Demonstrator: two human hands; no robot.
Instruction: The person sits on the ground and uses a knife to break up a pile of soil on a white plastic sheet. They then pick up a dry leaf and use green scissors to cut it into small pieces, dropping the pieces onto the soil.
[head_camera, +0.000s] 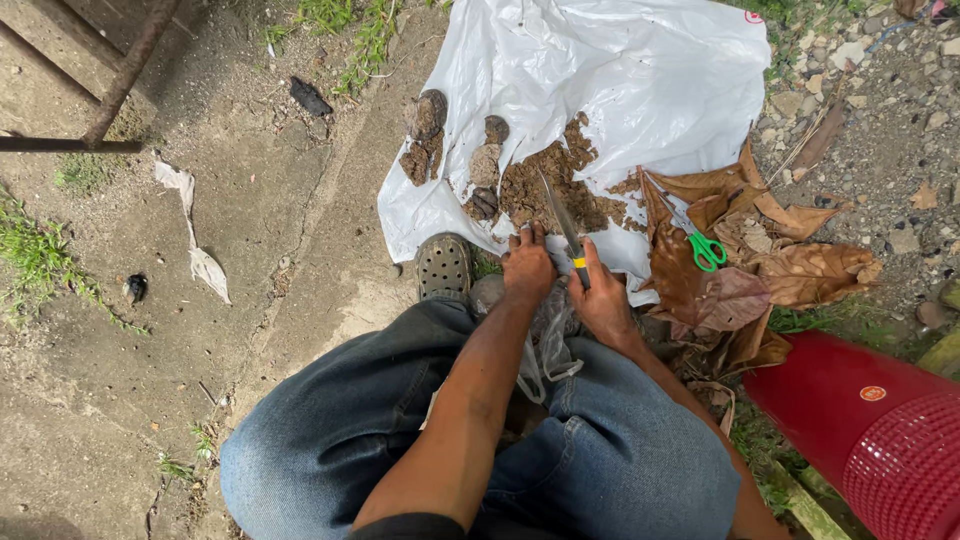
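I squat over a white plastic sheet (640, 70) spread on the ground. A heap of brown soil (545, 185) lies on its near part, with several stones and clods (428, 130) to the left. My right hand (603, 300) grips a knife (562, 225) with a yellow band on its handle; the blade points away over the soil. My left hand (527, 265) rests at the sheet's near edge, fingers bent over a thin clear plastic bag (548, 345) that hangs between my knees.
Dry brown leaves (750, 270) lie at the right with green-handled scissors (705, 248) on them. A red plastic basket (880, 430) stands at the lower right. My grey clog (443, 265) sits by the sheet. Rusty metal bars (110, 95) cross the upper left.
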